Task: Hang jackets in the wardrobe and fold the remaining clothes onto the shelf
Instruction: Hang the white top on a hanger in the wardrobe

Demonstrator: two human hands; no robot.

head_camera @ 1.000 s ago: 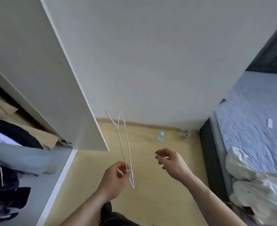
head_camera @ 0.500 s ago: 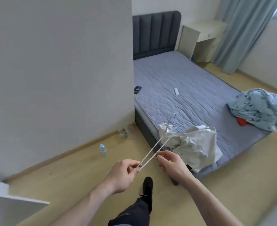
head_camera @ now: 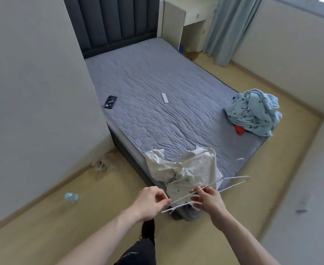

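**Two hands on a wire hanger at the foot of the bed**

I look down over the bed (head_camera: 157,88) from its near corner. On the mattress, close to the left edge, lies a dark phone (head_camera: 110,102); a small white remote (head_camera: 164,98) lies nearer the middle. At the right edge a light blue garment (head_camera: 253,111) sits in a heap, and something red (head_camera: 240,129) shows from under it. Beside the far right corner of the bed stands a pale desk (head_camera: 184,18), with a grey-blue curtain (head_camera: 228,29) next to it. On the floor by the left wall I see a clear plastic bottle (head_camera: 71,197), and further along some tangled small thing that I cannot identify. My dark shoe (head_camera: 148,229) is on the floor below the hands.

The white jacket (head_camera: 186,169) lies crumpled on the near corner of the mattress and hangs partly over the edge. It is creased and bunched.

In front of it I hold a thin white wire hanger (head_camera: 205,190), almost level. The left hand (head_camera: 149,201) pinches its near end between thumb and fingers. The right hand (head_camera: 209,200) grasps the two wires with curled fingers. The far end of the hanger reaches out to the right, over the bed's corner.
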